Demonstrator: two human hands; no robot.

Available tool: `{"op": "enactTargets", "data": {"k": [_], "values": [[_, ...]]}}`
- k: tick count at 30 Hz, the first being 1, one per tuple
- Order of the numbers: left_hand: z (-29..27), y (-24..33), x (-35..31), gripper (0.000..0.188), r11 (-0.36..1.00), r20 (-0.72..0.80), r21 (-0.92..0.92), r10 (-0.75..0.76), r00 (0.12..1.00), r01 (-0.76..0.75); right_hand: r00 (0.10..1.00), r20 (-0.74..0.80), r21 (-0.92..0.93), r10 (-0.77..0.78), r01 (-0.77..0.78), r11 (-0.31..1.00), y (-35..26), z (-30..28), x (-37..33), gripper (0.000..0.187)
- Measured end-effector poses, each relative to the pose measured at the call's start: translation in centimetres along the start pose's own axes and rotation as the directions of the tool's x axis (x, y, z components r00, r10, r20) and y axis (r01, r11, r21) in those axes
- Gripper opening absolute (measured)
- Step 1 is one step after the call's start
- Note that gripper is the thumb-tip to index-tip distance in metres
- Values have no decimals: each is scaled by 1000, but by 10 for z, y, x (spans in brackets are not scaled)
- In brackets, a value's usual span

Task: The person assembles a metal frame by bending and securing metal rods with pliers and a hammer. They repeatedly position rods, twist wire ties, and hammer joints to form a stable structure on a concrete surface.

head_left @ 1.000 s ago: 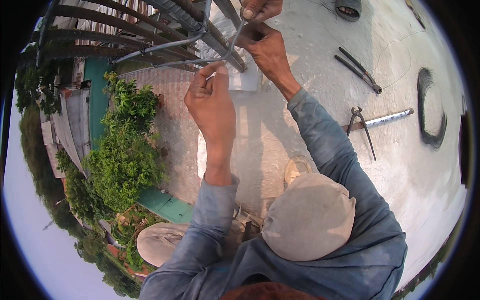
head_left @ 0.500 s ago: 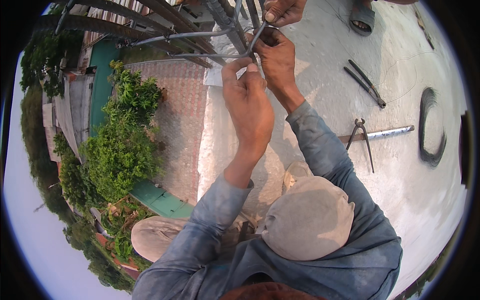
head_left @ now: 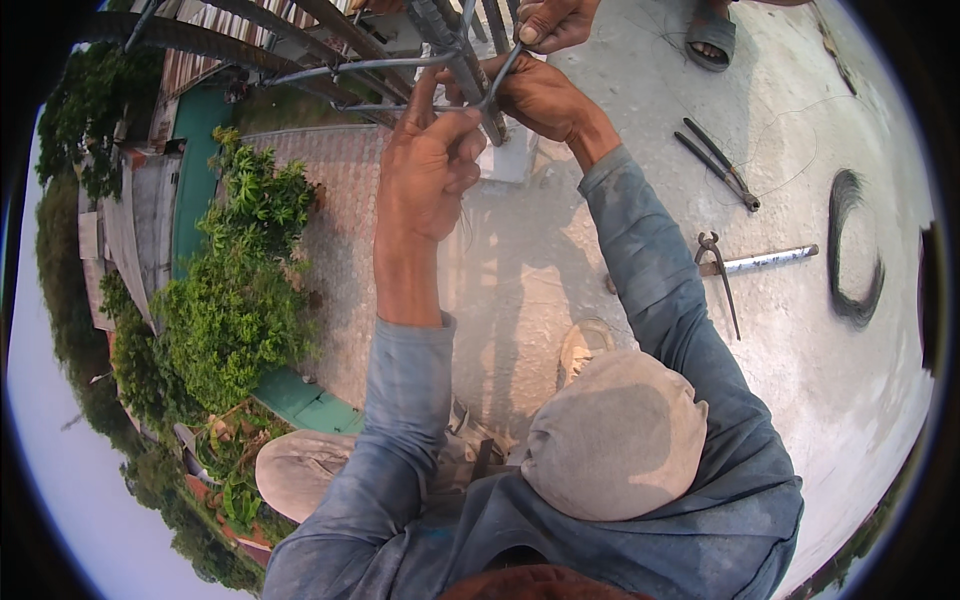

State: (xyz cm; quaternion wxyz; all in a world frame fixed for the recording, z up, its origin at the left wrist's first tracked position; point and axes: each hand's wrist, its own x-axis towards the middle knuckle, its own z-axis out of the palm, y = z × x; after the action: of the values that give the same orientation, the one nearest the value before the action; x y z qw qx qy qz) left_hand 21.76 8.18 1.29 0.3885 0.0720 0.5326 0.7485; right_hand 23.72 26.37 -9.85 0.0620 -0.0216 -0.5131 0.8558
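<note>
Outdoor site, daylight. Work carried out on a pale, rough slab; its left edge is overlooked by a paved yard and a leafy shrub, seen below.

Left hand: held up at the bars, index finger raised, other fingers curled; whether anything is gripped cannot be told. Right hand: bent inward at the corner of the lower steel tie, fingertips largely hidden; its grip cannot be told either.

The lower tie is located at the foot of a thick ribbed bar, near the slab's left edge. An upper steel tie, also bent, is seen around the same bars just above. The far leg of the lower tie is pinched by a co-worker's hand. The ribbed bar is met at its base by a pale block.

Farther out, toward the slab's right edge: a sandalled foot is noted near the top; dark-handled cutters are laid slantwise below it. Pincers are rested across a whitish tube. Nearest the right edge, a black wire coil is laid flat.
</note>
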Motion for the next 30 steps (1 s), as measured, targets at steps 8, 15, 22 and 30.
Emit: {"op": "enactTargets", "data": {"k": [8, 15, 22, 30], "values": [[-10, -34, -5, 45, 954, 25, -292, 77, 997, -66, 833, -487, -431, -264, 34, 901, -25, 56, -46, 26], [22, -83, -4, 37, 838, -152, -384, 356, 922, -387, 749, -229, -770, -622, 252, 586, -42, 99, -67, 30], [16, -91, -4, 41, 887, -186, -134, 416, 890, -442, 806, -285, -768, -518, 132, 626, -55, 101, -68, 20], [12, -62, -28, 32, 974, -322, -127, 136, 937, -185, 894, -75, -726, -443, 255, 638, -47, 43, -68, 11]]}}
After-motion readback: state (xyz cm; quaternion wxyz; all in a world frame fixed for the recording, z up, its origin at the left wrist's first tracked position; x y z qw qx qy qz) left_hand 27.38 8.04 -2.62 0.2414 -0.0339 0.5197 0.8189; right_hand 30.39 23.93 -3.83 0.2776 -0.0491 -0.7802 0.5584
